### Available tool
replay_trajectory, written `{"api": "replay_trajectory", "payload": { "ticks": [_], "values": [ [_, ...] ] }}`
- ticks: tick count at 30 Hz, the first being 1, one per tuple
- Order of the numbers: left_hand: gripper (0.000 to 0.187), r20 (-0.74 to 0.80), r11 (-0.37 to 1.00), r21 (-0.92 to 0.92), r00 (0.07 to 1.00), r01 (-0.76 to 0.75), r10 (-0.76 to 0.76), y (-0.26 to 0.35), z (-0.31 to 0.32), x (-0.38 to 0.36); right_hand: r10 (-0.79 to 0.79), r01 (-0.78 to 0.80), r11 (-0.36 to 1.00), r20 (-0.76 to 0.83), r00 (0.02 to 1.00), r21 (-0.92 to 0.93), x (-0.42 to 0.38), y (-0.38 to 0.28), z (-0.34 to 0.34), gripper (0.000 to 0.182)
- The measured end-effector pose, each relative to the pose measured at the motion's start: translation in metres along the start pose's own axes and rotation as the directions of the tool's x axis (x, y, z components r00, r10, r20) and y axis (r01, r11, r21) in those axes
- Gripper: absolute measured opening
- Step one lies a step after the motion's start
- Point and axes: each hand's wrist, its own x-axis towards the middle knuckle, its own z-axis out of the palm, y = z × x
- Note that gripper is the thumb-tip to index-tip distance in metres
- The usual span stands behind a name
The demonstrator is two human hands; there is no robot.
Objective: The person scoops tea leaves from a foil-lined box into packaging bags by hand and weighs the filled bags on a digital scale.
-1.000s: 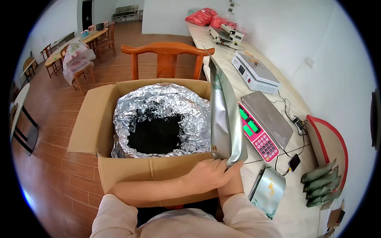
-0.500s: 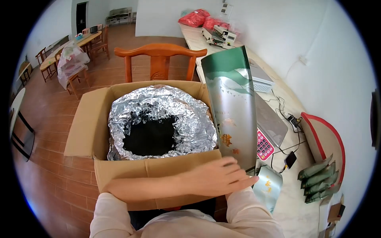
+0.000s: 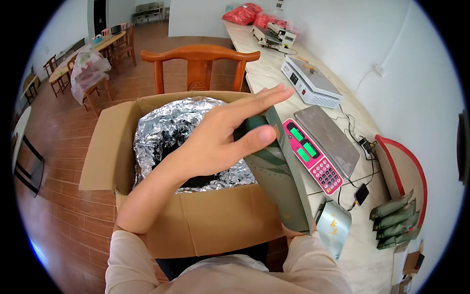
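Observation:
A tall green and silver printed pouch [image 3: 279, 186] stands upright, seen mostly from its narrow side, over the near right corner of the cardboard box. My left hand [image 3: 227, 130] is at the pouch's top, fingers stretched and thumb apart, with the top edge between them. Low down, my right hand [image 3: 295, 235] grips the pouch's bottom; its fingers are mostly hidden behind it. Crumpled foil [image 3: 161, 120] lines the open cardboard box [image 3: 220, 215] below my left hand, around a dark opening partly covered by my arm.
On the counter at right are a pink-framed scale [image 3: 313, 157] with lit displays, a white device with a flat plate [image 3: 313, 81], another pouch [image 3: 334, 228] and several filled green pouches [image 3: 394, 220]. Cables run beside the scale. A wooden chair [image 3: 199, 66] stands beyond the box.
My left hand has risen from the pouch's lower end to its top. The pouch has turned from its broad face to its narrow side and dropped lower, uncovering the scale's displays.

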Motion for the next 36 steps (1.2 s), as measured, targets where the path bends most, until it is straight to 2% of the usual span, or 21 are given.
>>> {"api": "replay_trajectory", "payload": {
  "ticks": [5, 9, 11, 12, 13, 14, 15, 17, 18, 20, 21, 23, 24, 25, 27, 28, 29, 31, 33, 36],
  "values": [
    [0.08, 0.008, 1.0, 0.021, 1.0, 0.022, -0.022, 0.0, -0.003, -0.007, 0.005, -0.005, 1.0, 0.004, 1.0, 0.011, 0.008, -0.002, -0.005, 0.026],
    [0.081, -0.098, 0.992, 0.12, 0.994, 0.051, -0.04, -0.019, -0.008, -0.01, -0.007, 0.006, 1.0, 0.021, 1.0, 0.015, 0.018, -0.005, -0.006, 0.026],
    [0.089, -0.348, 0.954, 0.281, 0.916, -0.101, 0.2, -0.025, 0.001, -0.01, -0.015, 0.014, 1.0, 0.031, 0.999, 0.017, 0.025, -0.006, -0.004, 0.026],
    [0.095, -0.253, 0.9, 0.425, 0.941, -0.099, 0.224, -0.022, 0.006, -0.015, -0.014, 0.014, 1.0, 0.036, 0.999, 0.016, 0.029, -0.006, -0.003, 0.026],
    [0.094, -0.199, 0.931, 0.364, 0.974, -0.031, 0.11, -0.022, 0.02, -0.021, -0.02, 0.019, 1.0, 0.041, 0.999, 0.018, 0.034, -0.006, -0.003, 0.026],
    [0.104, -0.079, 0.94, 0.341, 0.997, 0.008, 0.02, -0.024, 0.036, -0.03, -0.019, 0.018, 1.0, 0.045, 0.999, 0.016, 0.038, -0.005, -0.001, 0.026],
    [0.104, -0.085, 0.938, 0.346, 0.996, 0.014, 0.017, -0.028, 0.053, -0.039, -0.019, 0.019, 1.0, 0.051, 0.999, 0.019, 0.043, -0.005, 0.0, 0.026],
    [0.101, 0.082, 0.882, 0.461, 0.995, -0.094, 0.064, -0.035, 0.078, -0.05, -0.011, 0.009, 1.0, 0.062, 0.998, 0.03, 0.056, -0.002, 0.005, 0.026],
    [0.101, 0.079, 0.881, 0.463, 0.995, -0.094, 0.064, -0.039, 0.084, -0.047, -0.006, 0.004, 0.999, 0.068, 0.998, 0.035, 0.063, 0.0, 0.007, 0.026],
    [0.094, -0.106, 0.967, 0.248, 0.994, 0.062, -0.037, -0.039, 0.091, -0.041, 0.015, -0.019, 0.999, 0.086, 0.996, 0.04, 0.07, 0.003, 0.015, 0.026],
    [0.094, -0.107, 0.967, 0.247, 0.994, 0.064, -0.039, -0.038, 0.09, -0.035, 0.029, -0.033, 0.998, 0.097, 0.995, 0.044, 0.074, 0.006, 0.019, 0.026],
    [0.091, -0.205, 0.918, 0.355, 0.973, 0.176, -0.107, -0.039, 0.078, -0.019, 0.049, -0.055, 0.997, 0.115, 0.992, 0.049, 0.081, 0.01, 0.028, 0.026],
    [0.086, -0.258, 0.897, 0.428, 0.966, 0.109, 0.006, -0.047, 0.077, -0.017, 0.06, -0.066, 0.996, 0.123, 0.991, 0.051, 0.083, 0.012, 0.031, 0.026],
    [0.086, -0.257, 0.897, 0.429, 0.966, 0.109, 0.005, -0.049, 0.071, -0.018, 0.069, -0.077, 0.996, 0.13, 0.989, 0.052, 0.086, 0.013, 0.035, 0.026],
    [0.086, -0.134, 0.766, 0.637, 0.991, 0.082, 0.006, -0.051, 0.059, -0.021, 0.083, -0.092, 0.994, 0.142, 0.986, 0.059, 0.089, 0.015, 0.04, 0.026],
    [0.082, -0.173, 0.75, 0.66, 0.978, 0.025, 0.12, -0.053, 0.06, -0.019, 0.09, -0.1, 0.993, 0.149, 0.985, 0.059, 0.091, 0.016, 0.043, 0.026],
    [0.082, -0.174, 0.754, 0.656, 0.978, 0.027, 0.116, -0.053, 0.06, -0.018, 0.097, -0.108, 0.992, 0.16, 0.982, 0.061, 0.092, 0.017, 0.046, 0.026],
    [0.077, -0.13, 0.692, 0.72, 0.967, -0.06, 0.22, -0.052, 0.054, -0.017, 0.11, -0.123, 0.991, 0.179, 0.978, 0.061, 0.096, 0.021, 0.054, 0.026],
    [0.07, -0.179, 0.671, 0.736, 0.932, -0.086, 0.315, -0.055, 0.049, -0.02, 0.131, -0.146, 0.987, 0.198, 0.971, 0.061, 0.098, 0.025, 0.063, 0.026],
    [0.064, -0.152, 0.602, 0.791, 0.918, -0.109, 0.366, -0.06, 0.034, -0.031, 0.153, -0.171, 0.984, 0.237, 0.959, 0.057, 0.098, 0.029, 0.078, 0.026]
  ]
}}
